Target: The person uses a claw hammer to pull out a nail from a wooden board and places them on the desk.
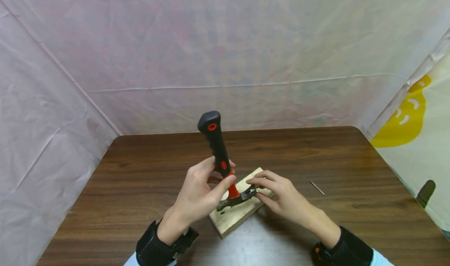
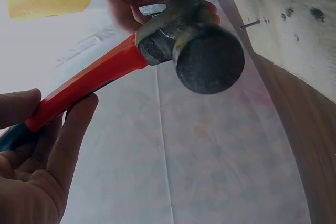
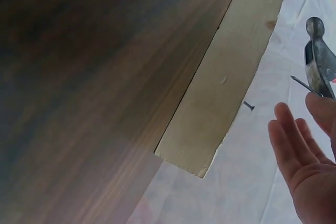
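Observation:
My left hand point(image 1: 198, 191) grips a claw hammer point(image 1: 218, 149) by the lower part of its black and red handle. The handle points up and the head is close over a pale wooden board point(image 1: 230, 223). At the claw end, my right hand point(image 1: 283, 195) pinches a nail point(image 3: 301, 83) between thumb and fingers, its point sticking out beside the claw. The left wrist view shows the round striking face point(image 2: 210, 65) near the camera and the right fingers behind the claw. Another nail point(image 2: 250, 24) stands partly driven in the board, beside several dark holes.
On the brown wooden table point(image 1: 140, 188), a loose nail point(image 1: 318, 188) lies to the right of the board. Pale cloth sheets point(image 1: 225, 55) hang behind the table and at both sides, with a yellow printed shape point(image 1: 404, 121) on the right one.

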Tool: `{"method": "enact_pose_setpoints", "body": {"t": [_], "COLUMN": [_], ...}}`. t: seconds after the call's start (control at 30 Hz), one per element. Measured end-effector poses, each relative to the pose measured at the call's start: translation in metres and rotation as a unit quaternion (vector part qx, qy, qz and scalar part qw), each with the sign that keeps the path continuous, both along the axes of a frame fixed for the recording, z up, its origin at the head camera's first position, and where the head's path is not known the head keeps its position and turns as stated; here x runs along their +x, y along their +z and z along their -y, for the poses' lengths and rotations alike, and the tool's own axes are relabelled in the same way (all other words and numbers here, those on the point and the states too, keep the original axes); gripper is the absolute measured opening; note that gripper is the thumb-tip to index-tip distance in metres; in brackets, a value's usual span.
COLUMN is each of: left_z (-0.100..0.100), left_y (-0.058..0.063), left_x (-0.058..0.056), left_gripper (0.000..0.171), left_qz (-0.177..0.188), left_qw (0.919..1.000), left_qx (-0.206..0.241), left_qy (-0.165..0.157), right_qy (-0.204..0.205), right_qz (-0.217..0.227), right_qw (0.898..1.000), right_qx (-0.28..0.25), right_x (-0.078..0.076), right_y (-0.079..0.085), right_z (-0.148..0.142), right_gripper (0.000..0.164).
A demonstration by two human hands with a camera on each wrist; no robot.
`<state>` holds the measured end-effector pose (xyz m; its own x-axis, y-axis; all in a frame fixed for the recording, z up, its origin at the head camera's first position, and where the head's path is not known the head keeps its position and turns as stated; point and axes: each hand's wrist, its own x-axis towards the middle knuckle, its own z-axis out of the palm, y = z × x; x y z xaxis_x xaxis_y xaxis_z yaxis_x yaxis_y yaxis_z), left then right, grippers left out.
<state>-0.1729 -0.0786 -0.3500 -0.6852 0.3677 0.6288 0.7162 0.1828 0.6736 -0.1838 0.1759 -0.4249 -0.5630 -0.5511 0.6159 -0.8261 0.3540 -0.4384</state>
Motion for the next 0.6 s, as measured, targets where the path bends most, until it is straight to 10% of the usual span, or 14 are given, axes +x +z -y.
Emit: {"method": "enact_pose_setpoints", "body": {"t": [0.6], "left_z": [-0.0029], "left_y": [0.0021], "left_x": [-0.0008], "left_gripper": [0.022], "left_qz": [0.003], "left_qw": [0.9999], "left_qx": [-0.004], "left_qy": [-0.009], "right_qy": [0.062], "right_qz": [-0.026], "right_qw": [0.998], "right_qx": [-0.013], "right_x": [0.0008], "right_y": [0.0010], "right_z": [0.0042], "right_gripper": [0.042]}}
